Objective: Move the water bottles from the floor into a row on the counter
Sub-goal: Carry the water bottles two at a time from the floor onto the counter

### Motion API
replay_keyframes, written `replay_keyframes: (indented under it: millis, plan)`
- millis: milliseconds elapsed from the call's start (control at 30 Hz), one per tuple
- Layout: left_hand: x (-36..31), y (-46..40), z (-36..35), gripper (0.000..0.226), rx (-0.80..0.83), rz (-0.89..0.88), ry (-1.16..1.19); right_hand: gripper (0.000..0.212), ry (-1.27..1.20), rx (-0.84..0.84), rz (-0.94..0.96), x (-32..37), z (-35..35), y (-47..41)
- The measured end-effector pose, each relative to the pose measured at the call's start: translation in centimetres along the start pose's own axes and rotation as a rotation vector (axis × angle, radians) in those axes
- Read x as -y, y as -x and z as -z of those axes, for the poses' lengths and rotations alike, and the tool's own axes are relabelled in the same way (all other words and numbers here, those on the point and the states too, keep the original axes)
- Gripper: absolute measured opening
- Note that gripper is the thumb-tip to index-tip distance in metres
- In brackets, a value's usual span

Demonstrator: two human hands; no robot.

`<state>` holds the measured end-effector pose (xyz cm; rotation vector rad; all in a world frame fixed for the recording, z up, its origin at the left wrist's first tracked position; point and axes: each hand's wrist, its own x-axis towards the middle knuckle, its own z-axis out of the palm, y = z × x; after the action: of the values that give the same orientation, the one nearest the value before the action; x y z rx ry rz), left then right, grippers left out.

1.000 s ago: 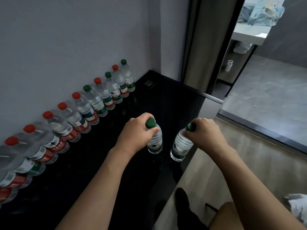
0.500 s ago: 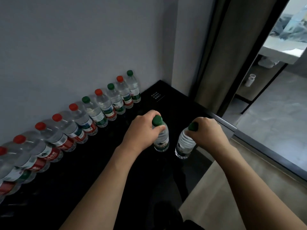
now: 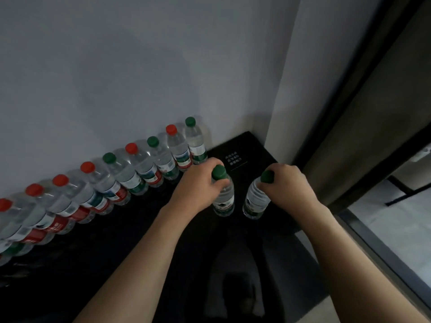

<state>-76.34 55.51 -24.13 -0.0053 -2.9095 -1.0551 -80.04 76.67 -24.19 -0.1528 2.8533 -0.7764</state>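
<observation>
Black counter | left hand, right hand grip bottle necks

Nothing legible.
Small white print on the black table, three short lines over a thin rule, too blurred to read; bottle labels red, green and white, lettering unreadable.

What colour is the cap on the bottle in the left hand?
Green: the clear plastic bottle's cap, gripped by the left hand, head view.
</observation>
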Motion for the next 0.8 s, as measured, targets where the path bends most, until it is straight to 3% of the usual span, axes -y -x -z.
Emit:
replay_keyframes:
  millis: [200,433,633,800]
  plan:
    - [-0.8,-8.8,-2.6,0.024,-0.035,0.132,-0.024,0.014,0.031,0.068,0.135,-1.6,1.5,-10.8]
    - [0.9,-17.2,-4.1,0.024,-0.073,0.151,-0.106,0.021,0.123,0.104,0.292,-0.9,1.1,-21.3]
    - [2.0,-22.1,-4.6,0.023,0.086,0.117,-0.279,0.019,0.123,0.174,0.413,0.3,-0.4,-27.3]
    - [3.2,-23.9,-3.5,0.018,0.088,0.115,-0.444,0.019,0.086,0.206,0.458,1.2,-1.6,-30.0]
